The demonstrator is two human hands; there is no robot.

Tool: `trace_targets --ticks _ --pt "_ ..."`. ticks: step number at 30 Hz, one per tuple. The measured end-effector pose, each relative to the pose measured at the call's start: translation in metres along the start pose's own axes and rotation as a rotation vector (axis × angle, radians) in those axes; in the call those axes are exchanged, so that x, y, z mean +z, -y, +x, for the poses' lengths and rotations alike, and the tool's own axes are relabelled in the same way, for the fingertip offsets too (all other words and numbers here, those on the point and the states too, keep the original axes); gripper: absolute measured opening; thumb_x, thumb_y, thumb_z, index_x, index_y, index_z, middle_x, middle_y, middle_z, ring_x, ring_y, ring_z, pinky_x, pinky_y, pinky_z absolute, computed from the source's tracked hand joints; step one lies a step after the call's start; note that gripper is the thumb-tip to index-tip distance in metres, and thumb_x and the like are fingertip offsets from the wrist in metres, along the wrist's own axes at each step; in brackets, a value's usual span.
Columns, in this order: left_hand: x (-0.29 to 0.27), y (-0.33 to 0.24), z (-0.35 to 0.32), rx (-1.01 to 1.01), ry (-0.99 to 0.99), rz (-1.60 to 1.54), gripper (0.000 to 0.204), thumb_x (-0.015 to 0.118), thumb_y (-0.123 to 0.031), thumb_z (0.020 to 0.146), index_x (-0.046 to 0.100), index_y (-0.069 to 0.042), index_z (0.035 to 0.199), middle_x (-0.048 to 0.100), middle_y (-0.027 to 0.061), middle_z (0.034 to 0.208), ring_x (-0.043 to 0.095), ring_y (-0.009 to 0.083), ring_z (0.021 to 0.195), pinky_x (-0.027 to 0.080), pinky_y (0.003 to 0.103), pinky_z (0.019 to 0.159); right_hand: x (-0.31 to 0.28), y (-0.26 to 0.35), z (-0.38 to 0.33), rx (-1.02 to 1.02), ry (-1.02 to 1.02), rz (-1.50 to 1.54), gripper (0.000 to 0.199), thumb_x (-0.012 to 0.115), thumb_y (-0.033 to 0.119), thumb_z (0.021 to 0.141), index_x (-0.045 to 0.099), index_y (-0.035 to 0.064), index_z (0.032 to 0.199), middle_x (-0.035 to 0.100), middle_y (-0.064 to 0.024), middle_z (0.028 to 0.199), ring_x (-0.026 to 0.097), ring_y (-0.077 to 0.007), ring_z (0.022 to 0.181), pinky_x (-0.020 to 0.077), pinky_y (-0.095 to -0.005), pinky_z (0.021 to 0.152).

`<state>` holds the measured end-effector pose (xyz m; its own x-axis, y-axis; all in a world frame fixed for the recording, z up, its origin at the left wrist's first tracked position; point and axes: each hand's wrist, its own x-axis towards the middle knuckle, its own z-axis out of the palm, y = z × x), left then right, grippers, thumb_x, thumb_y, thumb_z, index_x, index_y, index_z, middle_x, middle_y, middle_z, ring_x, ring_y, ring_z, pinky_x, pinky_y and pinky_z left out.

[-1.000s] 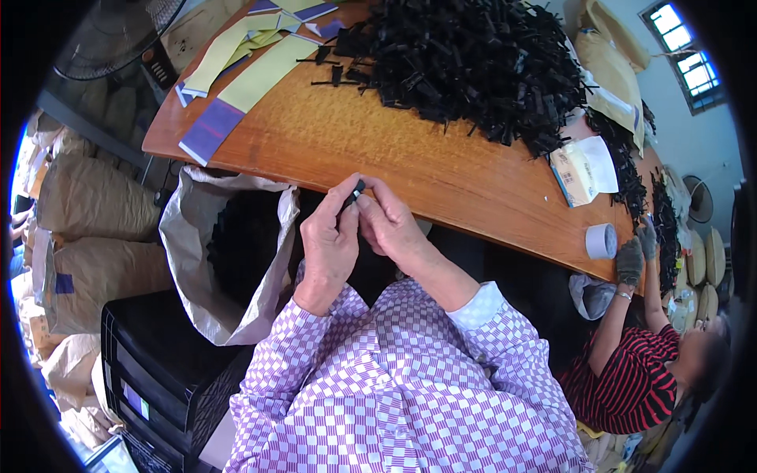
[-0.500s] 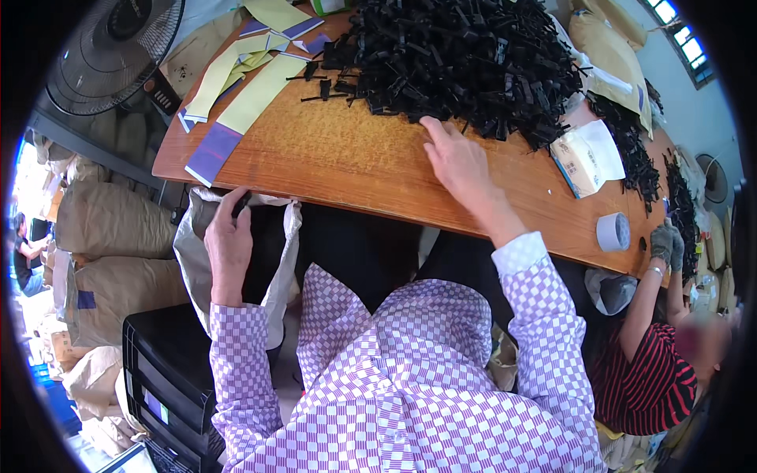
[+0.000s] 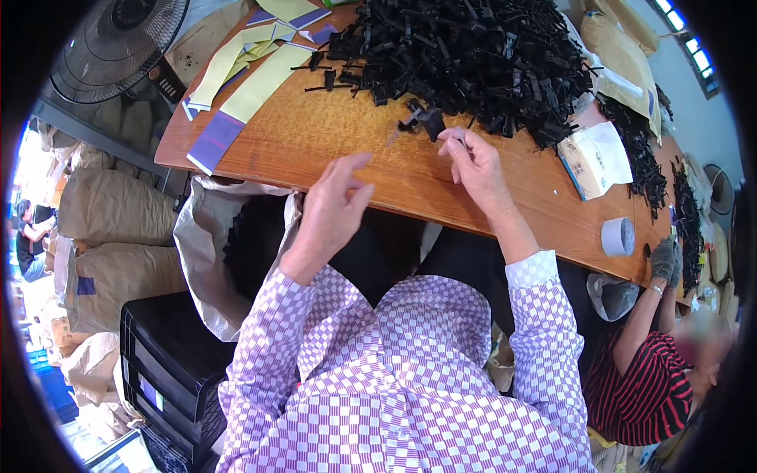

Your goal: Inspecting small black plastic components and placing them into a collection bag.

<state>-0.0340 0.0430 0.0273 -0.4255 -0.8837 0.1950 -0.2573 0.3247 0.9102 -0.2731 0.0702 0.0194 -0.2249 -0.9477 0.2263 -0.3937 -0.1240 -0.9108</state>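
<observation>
My right hand [image 3: 477, 167] is above the table in front of a large heap of black plastic parts [image 3: 465, 63]. Its thumb and fingers are pinched together at the end of one black plastic part [image 3: 430, 124], which looks slightly blurred. To the left, my left hand [image 3: 335, 201] hovers over the table's front edge, fingers stretched and thumb apart, with nothing seen in it. Below and left of that hand, a white woven sack [image 3: 206, 272] hangs open at the table edge with black parts inside.
Yellow and purple paper strips [image 3: 252, 94] lie at the table's left. A tissue pack [image 3: 591, 162] and a tape roll [image 3: 617, 236] are on the right. A fan [image 3: 118, 47] stands far left, above brown sacks [image 3: 118, 209]. At right, a gloved co-worker [image 3: 650, 378] sits by another heap.
My left hand has left the sack mouth, where it had a small dark piece, and moved right over the table edge. My right hand has drawn a black part out from the heap's edge.
</observation>
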Motion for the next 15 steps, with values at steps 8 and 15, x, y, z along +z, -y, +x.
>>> trace_targets --ticks 8,15 --pt "0.038 -0.001 0.022 -0.076 0.183 -0.121 0.045 0.057 -0.005 0.088 0.043 -0.007 0.131 0.059 0.0153 0.114 0.06 0.016 0.086 0.05 0.029 0.074 -0.016 -0.008 -0.001 0.282 0.029 0.252 0.02 0.052 0.018 0.096 0.059 0.0058 0.11 0.055 0.0025 0.073 0.041 -0.0015 0.053 0.0292 -0.0166 0.046" --pt "0.043 0.029 0.022 -0.154 0.149 -0.188 0.041 0.052 -0.001 0.09 0.044 -0.008 0.13 0.057 0.0124 0.117 0.063 0.0158 0.087 0.049 0.026 0.074 -0.017 -0.023 -0.004 0.058 -0.17 -0.062 0.021 0.055 0.012 0.094 0.058 0.0062 0.113 0.054 0.0019 0.071 0.045 -0.0033 0.058 0.0371 -0.0207 0.05"
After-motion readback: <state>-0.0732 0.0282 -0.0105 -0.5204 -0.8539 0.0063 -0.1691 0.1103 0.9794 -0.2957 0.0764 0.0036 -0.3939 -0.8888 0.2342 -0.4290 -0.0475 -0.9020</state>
